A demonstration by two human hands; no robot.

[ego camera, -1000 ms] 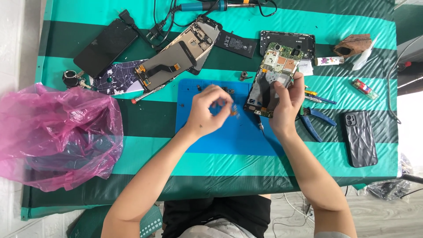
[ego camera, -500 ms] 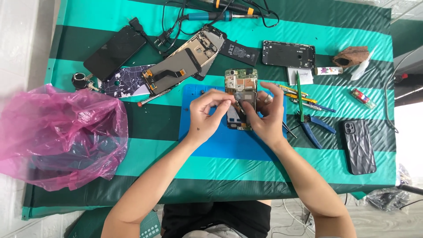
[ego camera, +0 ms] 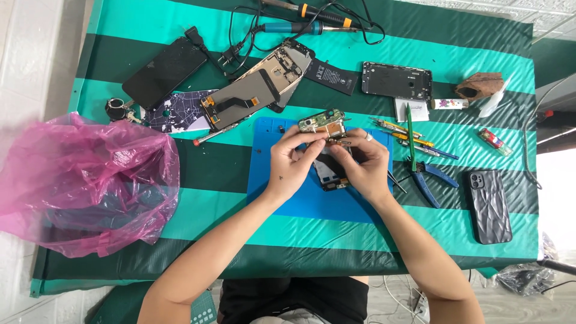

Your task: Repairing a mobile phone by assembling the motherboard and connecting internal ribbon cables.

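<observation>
Both my hands meet over the blue work mat [ego camera: 312, 204] in the middle of the table. My left hand [ego camera: 291, 162] and my right hand [ego camera: 363, 161] together hold an opened phone body [ego camera: 327, 150] with its circuit board facing up. Its top end with green board parts sticks out above my fingers. My fingers hide most of the lower part of the phone.
A pink plastic bag [ego camera: 84, 186] lies at the left. Behind the mat are a black phone [ego camera: 165, 71], a phone frame with a screen [ego camera: 258, 90], a battery [ego camera: 330, 77], another frame [ego camera: 397, 81] and soldering irons [ego camera: 300, 27]. At the right: pliers [ego camera: 429, 180], tweezers and a black phone case [ego camera: 491, 205].
My right hand brought the opened phone from the right of the mat to its middle. My left hand closed onto it, and both hands now hold it lower and flatter.
</observation>
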